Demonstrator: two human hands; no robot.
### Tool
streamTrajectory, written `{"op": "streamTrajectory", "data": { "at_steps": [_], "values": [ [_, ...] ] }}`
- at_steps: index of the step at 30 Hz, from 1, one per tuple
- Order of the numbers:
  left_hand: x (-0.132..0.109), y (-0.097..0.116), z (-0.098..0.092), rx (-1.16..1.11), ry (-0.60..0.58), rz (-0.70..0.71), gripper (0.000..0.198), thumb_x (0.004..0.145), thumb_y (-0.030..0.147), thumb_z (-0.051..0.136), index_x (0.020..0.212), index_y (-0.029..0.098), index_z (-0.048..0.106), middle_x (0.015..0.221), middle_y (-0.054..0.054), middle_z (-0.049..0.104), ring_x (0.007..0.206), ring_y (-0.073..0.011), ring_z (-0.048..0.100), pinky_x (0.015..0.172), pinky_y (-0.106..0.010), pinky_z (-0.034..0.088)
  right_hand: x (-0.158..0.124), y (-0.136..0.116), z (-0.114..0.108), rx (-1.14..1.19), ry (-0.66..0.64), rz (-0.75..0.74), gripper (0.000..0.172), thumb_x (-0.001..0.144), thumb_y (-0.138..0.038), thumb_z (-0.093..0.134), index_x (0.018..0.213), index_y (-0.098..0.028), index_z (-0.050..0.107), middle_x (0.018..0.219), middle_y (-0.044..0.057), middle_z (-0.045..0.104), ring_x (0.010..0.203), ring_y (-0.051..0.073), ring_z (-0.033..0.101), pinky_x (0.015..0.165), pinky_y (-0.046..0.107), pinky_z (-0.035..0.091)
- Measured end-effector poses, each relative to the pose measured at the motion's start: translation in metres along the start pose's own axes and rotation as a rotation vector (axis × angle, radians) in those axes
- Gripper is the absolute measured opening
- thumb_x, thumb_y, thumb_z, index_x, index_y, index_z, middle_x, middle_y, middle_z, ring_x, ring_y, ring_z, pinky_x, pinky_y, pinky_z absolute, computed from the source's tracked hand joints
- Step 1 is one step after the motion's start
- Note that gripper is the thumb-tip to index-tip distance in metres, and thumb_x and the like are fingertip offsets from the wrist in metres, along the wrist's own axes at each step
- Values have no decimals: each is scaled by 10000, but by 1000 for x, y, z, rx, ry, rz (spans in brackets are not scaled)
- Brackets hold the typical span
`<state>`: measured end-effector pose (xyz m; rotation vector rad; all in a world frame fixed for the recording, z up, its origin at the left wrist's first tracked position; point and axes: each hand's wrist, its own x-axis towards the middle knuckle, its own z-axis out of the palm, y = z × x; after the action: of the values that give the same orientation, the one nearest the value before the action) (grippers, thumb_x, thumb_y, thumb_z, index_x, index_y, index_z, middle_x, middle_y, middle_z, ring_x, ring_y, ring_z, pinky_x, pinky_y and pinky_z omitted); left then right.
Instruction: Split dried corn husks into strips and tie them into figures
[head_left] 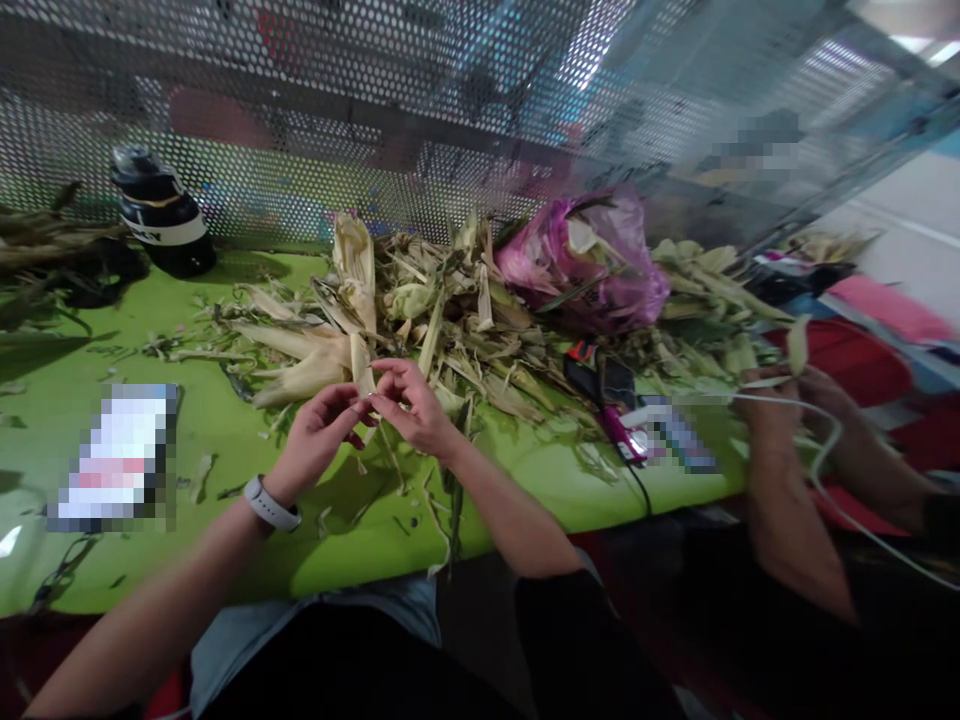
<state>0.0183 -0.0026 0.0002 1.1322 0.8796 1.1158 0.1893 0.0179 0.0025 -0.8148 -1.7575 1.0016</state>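
Observation:
My left hand (324, 428) and my right hand (414, 408) meet above the table's front part, fingertips pinched close together. Between them stands a pale strip of corn husk (361, 362), its lower end at my fingertips. Thin shreds of husk hang or lie just below the hands; which of these touch my fingers I cannot tell. Right behind, broad dry corn husks (304, 365) spread out, and a cupped upright husk (355, 262) rises from a heap of husks and leaves (480, 330). A pale watch (270, 503) is on my left wrist.
On the green table (247, 560) lie a phone (116, 455) at left and another phone (686, 437) at right. A dark bottle (163, 215) and a pink plastic bag (585, 265) stand before a perforated metal screen (360, 110). At right, another person's hands (780, 400) hold a husk.

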Motion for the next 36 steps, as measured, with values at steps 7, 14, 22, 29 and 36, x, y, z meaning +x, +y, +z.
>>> {"op": "streamTrajectory", "data": {
  "at_steps": [7, 14, 22, 29, 36],
  "values": [
    [2, 2, -5, -64, -20, -87, 241, 742, 345, 763, 823, 149, 649, 763, -27, 695, 731, -149, 681, 531, -185, 503, 2, -4, -4, 88, -78, 59, 302, 918, -321, 545, 1193, -226, 465, 780, -31, 525, 645, 94, 500, 618, 245, 438],
    [4, 6, -5, -141, 51, -124, 281, 698, 340, 804, 772, 142, 619, 706, 1, 657, 600, -87, 625, 476, -151, 445, 3, -7, -8, -66, 27, -29, 267, 893, -369, 582, 1115, -223, 560, 731, -31, 523, 578, 92, 471, 540, 236, 413],
    [0, 13, -2, -207, 17, -158, 270, 707, 335, 801, 761, 142, 620, 649, 15, 623, 543, -61, 564, 465, -141, 421, 7, -1, -8, -234, 46, -326, 59, 863, -272, 659, 880, -215, 662, 790, 17, 601, 689, 120, 543, 602, 257, 438],
    [0, 8, -4, -285, 2, -183, 221, 747, 334, 771, 784, 156, 645, 734, 0, 655, 622, -77, 600, 468, -137, 426, 7, 3, -7, -279, 63, -376, 77, 895, -292, 617, 863, -234, 657, 807, 24, 617, 762, 145, 571, 682, 295, 466],
    [0, 4, -1, -155, 100, -78, 243, 745, 373, 770, 774, 145, 691, 696, -13, 668, 601, -84, 606, 486, -154, 458, 6, 3, -5, -273, 82, -331, 105, 900, -313, 607, 857, -223, 641, 813, 32, 603, 784, 150, 567, 684, 297, 472]
  ]
}}
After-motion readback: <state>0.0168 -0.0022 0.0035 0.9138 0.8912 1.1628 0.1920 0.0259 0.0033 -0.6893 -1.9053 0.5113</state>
